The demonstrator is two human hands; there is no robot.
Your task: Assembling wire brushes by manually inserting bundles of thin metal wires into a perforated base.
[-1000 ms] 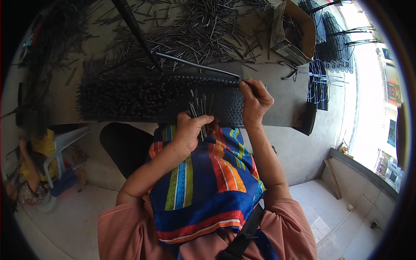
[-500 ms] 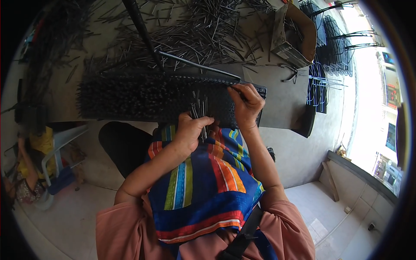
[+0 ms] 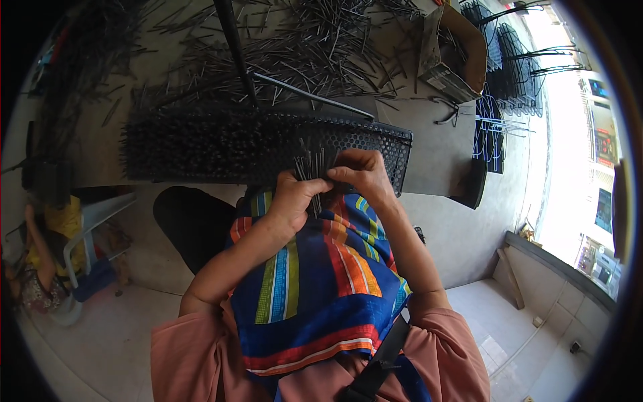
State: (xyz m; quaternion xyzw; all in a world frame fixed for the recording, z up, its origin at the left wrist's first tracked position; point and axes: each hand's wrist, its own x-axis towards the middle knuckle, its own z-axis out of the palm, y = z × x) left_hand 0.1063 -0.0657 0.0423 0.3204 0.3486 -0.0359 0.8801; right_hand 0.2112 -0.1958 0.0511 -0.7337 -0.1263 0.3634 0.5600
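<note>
My left hand [image 3: 295, 197] is closed around a bundle of thin dark rods [image 3: 309, 167] that fan out above the fist. Just to its right, my right hand [image 3: 363, 173] is bent inward with thumb and fingers together beside the bundle. What its fingertips pinch, if anything, is too small to make out. Both hands are at the near edge of a long black perforated panel [image 3: 385, 147]. Its left part is packed with upright dark rods [image 3: 207, 144]; open holes show at its right end.
Loose rods [image 3: 288, 60] litter the table [image 3: 432, 151] behind the panel. A dark pole [image 3: 233, 47] and a metal bar [image 3: 315, 97] stand over it. At the back right are a cardboard box [image 3: 452, 80] and wire racks [image 3: 519, 67]. Another person [image 3: 43, 268] sits at far left.
My right hand has come from the panel's far right edge down and left to the rod bundle. The pole and bar have shifted slightly right. My left hand has stayed in place.
</note>
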